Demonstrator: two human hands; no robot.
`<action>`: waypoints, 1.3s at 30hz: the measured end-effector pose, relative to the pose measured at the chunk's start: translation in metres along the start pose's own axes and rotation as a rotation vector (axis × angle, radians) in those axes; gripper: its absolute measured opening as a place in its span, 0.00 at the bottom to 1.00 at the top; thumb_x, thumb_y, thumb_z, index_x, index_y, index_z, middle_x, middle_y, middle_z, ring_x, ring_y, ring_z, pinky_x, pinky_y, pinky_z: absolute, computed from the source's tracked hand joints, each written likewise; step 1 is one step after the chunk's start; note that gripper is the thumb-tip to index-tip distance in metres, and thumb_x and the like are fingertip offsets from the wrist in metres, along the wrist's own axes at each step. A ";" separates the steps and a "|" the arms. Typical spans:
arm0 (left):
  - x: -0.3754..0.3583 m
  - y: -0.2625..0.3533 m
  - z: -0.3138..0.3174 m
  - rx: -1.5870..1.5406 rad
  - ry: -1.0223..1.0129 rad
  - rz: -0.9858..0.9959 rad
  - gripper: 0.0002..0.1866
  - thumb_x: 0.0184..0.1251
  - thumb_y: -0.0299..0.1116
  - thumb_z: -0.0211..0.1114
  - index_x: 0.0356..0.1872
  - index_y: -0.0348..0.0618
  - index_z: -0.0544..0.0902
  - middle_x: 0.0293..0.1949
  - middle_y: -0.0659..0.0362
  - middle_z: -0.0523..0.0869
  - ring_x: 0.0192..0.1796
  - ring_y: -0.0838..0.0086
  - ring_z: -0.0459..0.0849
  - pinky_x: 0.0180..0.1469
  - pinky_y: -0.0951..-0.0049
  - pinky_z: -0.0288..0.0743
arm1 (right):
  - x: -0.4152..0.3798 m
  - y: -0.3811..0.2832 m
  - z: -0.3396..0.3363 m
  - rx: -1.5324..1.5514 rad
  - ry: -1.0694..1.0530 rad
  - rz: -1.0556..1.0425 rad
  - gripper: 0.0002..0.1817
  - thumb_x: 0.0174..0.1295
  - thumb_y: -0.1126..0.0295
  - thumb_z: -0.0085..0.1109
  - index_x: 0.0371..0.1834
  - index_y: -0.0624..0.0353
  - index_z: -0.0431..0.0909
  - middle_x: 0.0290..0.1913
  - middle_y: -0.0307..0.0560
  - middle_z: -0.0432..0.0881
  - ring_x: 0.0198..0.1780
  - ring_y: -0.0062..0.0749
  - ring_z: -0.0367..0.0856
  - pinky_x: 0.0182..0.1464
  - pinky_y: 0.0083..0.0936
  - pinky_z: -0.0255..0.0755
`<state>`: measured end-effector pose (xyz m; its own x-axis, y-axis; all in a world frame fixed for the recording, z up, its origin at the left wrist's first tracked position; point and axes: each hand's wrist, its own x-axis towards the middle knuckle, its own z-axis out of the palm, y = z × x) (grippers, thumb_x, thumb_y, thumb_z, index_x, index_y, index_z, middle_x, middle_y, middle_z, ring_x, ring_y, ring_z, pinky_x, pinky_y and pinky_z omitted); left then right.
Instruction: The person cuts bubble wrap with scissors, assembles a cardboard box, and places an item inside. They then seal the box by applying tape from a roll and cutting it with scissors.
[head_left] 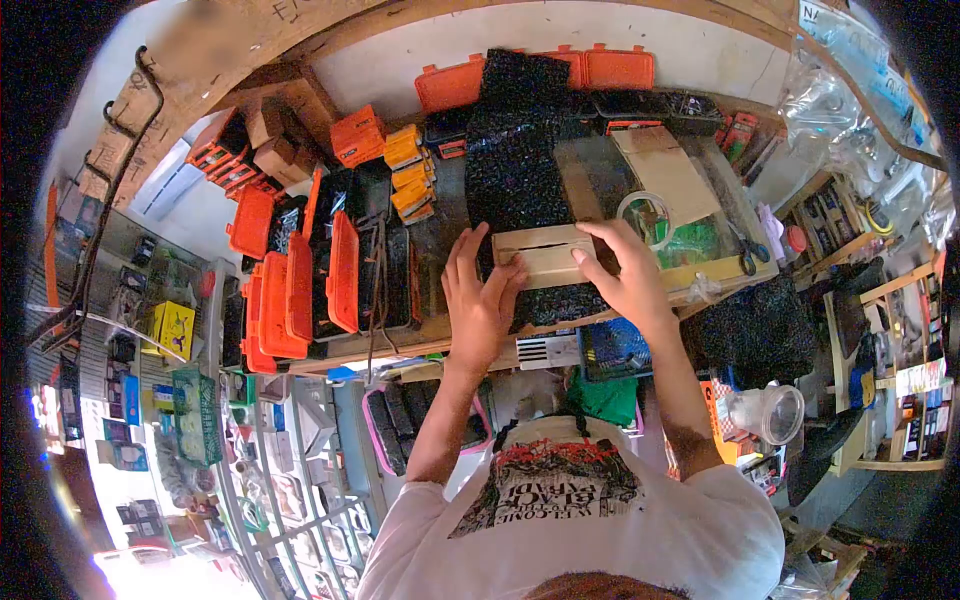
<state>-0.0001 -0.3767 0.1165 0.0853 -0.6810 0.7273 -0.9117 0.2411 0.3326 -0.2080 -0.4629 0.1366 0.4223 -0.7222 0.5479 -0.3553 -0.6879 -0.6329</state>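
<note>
Box (548, 264), frame centre, over black wrap (516, 165). Left hand (476, 305) has a narrow grip on its left end; right hand (632, 280) pinches the right. Risk: uneven squeeze could buckle the card; loose wrap could slip, skewing it.

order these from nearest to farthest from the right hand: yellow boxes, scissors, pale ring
From the right hand:
1. pale ring, just beyond it
2. scissors, to the right on the bench
3. yellow boxes, well to the left
</note>
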 end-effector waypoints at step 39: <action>-0.016 0.015 0.018 0.015 -0.144 -0.148 0.25 0.71 0.31 0.64 0.65 0.33 0.73 0.74 0.34 0.66 0.61 0.43 0.82 0.57 0.50 0.78 | -0.037 -0.018 0.054 -0.006 0.279 0.092 0.20 0.66 0.71 0.66 0.62 0.57 0.81 0.71 0.64 0.72 0.68 0.59 0.76 0.67 0.42 0.72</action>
<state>-0.0228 -0.3745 0.0989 0.1615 -0.8003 0.5774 -0.8995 0.1213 0.4197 -0.1717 -0.4204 0.0981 0.1425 -0.7729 0.6183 -0.3870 -0.6185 -0.6839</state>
